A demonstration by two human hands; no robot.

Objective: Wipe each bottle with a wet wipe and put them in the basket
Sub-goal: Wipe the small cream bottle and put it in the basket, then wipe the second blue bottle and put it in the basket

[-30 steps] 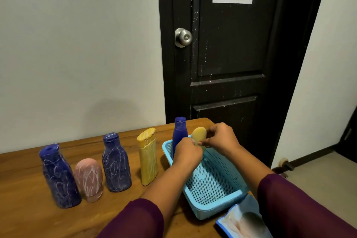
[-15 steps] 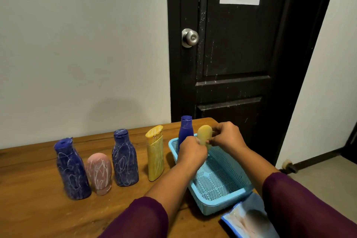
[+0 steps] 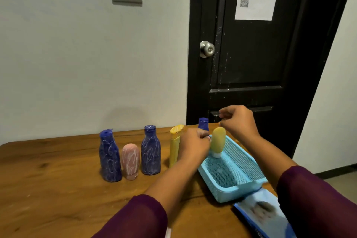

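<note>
Both curled — right hand (image 3: 238, 121) above left hand (image 3: 195, 146).

Left hand (image 3: 195, 146) low, fingers curled into a fist; right hand (image 3: 238, 121) raised higher, thumb and fingertips drawn together

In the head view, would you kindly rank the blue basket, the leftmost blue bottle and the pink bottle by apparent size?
1. blue basket
2. leftmost blue bottle
3. pink bottle
The two bottles stand side by side, so their order is safe.
</note>
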